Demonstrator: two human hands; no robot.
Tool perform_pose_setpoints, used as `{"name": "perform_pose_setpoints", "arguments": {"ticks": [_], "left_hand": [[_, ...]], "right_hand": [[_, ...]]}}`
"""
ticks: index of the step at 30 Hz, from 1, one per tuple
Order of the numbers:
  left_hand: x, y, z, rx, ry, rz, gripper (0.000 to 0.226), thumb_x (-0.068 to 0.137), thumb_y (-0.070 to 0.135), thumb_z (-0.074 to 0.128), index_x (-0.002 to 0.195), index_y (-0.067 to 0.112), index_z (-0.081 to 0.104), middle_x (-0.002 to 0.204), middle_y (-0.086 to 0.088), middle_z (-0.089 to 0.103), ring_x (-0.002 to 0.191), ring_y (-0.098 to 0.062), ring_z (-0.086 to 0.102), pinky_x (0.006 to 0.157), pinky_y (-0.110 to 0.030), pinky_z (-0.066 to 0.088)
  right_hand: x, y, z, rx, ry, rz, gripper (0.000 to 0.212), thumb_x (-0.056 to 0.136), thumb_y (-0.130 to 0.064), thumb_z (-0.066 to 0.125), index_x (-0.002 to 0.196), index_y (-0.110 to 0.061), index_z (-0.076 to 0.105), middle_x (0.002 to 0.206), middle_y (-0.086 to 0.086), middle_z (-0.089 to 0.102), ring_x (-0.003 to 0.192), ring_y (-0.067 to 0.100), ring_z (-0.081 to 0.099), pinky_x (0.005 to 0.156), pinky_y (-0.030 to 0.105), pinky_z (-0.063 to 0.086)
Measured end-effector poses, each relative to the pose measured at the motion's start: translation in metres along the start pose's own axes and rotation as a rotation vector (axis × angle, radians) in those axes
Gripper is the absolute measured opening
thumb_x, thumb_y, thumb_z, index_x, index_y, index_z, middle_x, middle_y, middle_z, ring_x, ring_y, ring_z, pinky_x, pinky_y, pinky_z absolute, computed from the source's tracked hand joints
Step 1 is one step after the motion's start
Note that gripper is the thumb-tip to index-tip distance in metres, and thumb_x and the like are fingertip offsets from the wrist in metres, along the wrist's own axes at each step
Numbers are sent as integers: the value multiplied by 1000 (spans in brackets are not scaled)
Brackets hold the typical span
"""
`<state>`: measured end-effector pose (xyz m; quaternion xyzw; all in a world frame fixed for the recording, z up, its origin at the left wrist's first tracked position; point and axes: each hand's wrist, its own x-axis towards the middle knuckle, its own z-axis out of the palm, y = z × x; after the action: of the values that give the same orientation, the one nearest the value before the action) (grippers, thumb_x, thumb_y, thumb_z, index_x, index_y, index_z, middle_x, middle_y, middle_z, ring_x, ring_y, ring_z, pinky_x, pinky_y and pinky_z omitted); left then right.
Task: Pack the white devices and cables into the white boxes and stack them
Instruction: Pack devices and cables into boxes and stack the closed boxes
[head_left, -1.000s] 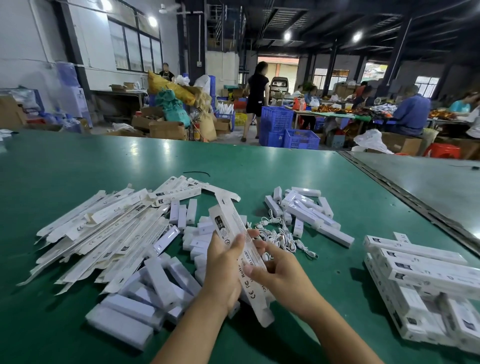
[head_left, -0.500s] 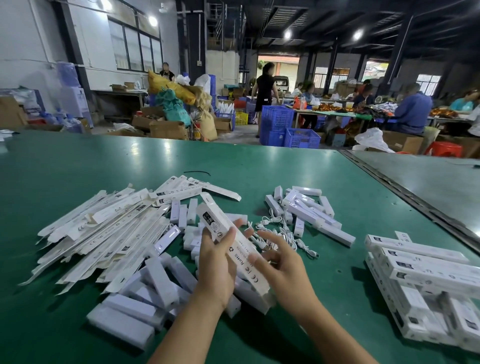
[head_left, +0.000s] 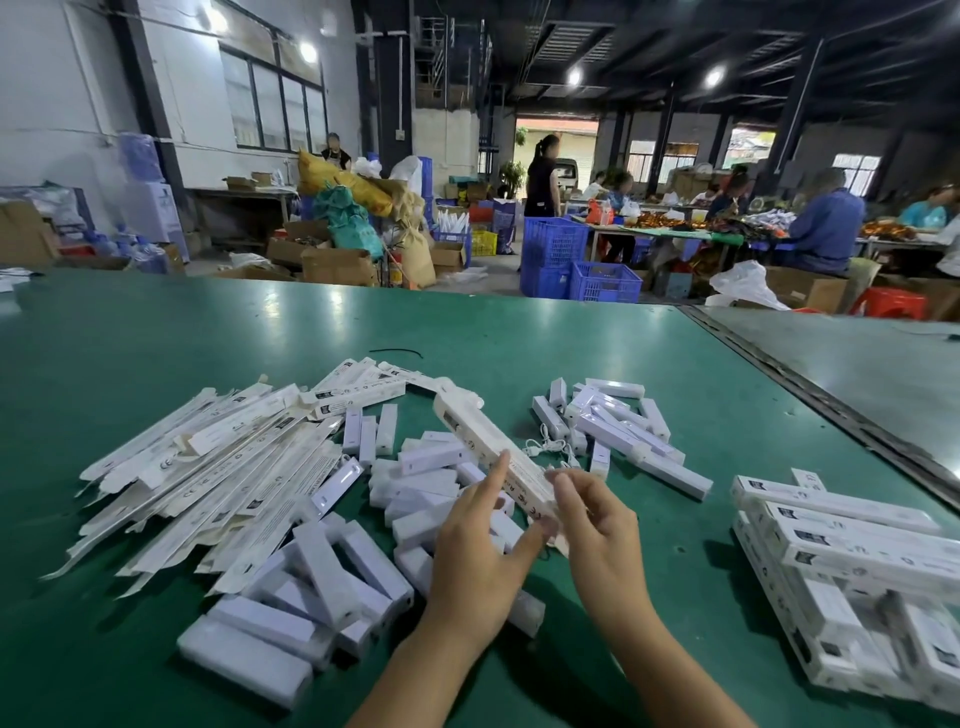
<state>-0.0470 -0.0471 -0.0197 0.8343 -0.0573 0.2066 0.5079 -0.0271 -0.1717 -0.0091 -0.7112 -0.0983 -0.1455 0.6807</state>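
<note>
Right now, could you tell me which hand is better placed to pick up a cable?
Probably right: both hold the white box, but the right hand is nearer the cables than the left hand.

We've got the long white box (head_left: 488, 447) pinched between our left hand (head_left: 480, 545) and right hand (head_left: 597, 525), loose white devices (head_left: 311, 571) beneath it, flat boxes (head_left: 208, 478) to its left, packed boxes (head_left: 852, 545) well to its right.

A wide green table (head_left: 208, 338) is set in a dim hall under a dark ceiling (head_left: 675, 31) lit by round lamps (head_left: 574, 76). Windows (head_left: 275, 111) are set in the white wall (head_left: 52, 104) at left. Blue crates (head_left: 605, 283) and cardboard boxes (head_left: 337, 265) are piled beyond; an open doorway (head_left: 574, 134) is seen at the back.
</note>
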Motion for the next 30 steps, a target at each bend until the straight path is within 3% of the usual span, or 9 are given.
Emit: {"name": "perform_pose_setpoints", "arguments": {"ticks": [3, 7, 10, 14, 19, 23, 26, 27, 30], "left_hand": [[2, -1, -6, -52, 59, -9, 79, 67, 75, 58, 135, 60, 20, 110, 18, 58, 101, 28, 45, 79, 4, 34], [2, -3, -12, -115, 52, -29, 84, 66, 74, 62, 140, 52, 29, 103, 28, 60, 100, 21, 52, 79, 2, 37], [3, -7, -16, -195, 34, 8, 64, 73, 60, 68, 132, 50, 46, 97, 35, 68, 101, 14, 61, 82, -2, 42], [4, -6, -19, -296, 5, 15, 49, 78, 47, 72, 122, 54, 54, 104, 30, 71, 99, 2, 68, 81, -9, 49], [6, -5, -23, -390, -122, -37, 39, 85, 43, 65, 119, 58, 57, 109, 26, 71, 106, 6, 65, 84, -7, 47], [4, -5, -24, -392, -220, -21, 36, 89, 45, 60, 124, 53, 61, 99, 1, 75, 92, 0, 65, 82, -15, 50], [6, -7, -25, -423, -246, -47, 36, 88, 46, 61, 123, 52, 63, 93, -13, 70, 84, -11, 59, 82, -33, 55], [6, -8, -26, -431, -257, -55, 36, 87, 46, 61, 123, 52, 63, 89, -8, 69, 84, -12, 58, 82, -33, 54], [7, -10, -27, -438, -251, -59, 33, 87, 45, 63, 118, 56, 64, 75, 9, 58, 74, -4, 55, 73, -13, 47]], "right_hand": [[2, 0, -4, 124, -95, 54, 38, 86, -26, 42, 102, -27, 76, 83, -14, 71, 78, 6, 61, 68, 20, 44], [3, -2, -7, 118, -192, 2, 45, 77, -12, 44, 105, -23, 78, 97, -5, 69, 84, 8, 60, 68, 19, 45], [2, -3, -9, 134, -222, -30, 39, 79, -10, 52, 107, -22, 77, 95, 1, 67, 76, 8, 59, 65, 19, 46], [1, -2, -11, 228, -305, -53, 34, 81, -5, 66, 111, -18, 75, 104, 5, 66, 85, 13, 67, 72, 22, 52], [3, -4, -13, 133, -315, -75, 30, 77, -18, 79, 106, -25, 74, 76, -7, 62, 67, 9, 59, 64, 20, 49], [5, -2, -18, 51, -320, -90, 28, 74, -22, 79, 101, -21, 70, 62, 1, 66, 56, 9, 60, 60, 18, 47], [3, -3, -17, 57, -317, -85, 29, 74, -23, 78, 100, -17, 64, 60, 4, 66, 54, 11, 62, 59, 18, 47], [2, -3, -16, 40, -319, -97, 29, 77, -24, 76, 100, -16, 60, 60, 4, 65, 54, 11, 61, 59, 19, 47], [0, -2, -16, -109, -325, -238, 21, 89, -14, 69, 95, -15, 48, 65, 3, 64, 58, 10, 61, 63, 18, 47]]}}
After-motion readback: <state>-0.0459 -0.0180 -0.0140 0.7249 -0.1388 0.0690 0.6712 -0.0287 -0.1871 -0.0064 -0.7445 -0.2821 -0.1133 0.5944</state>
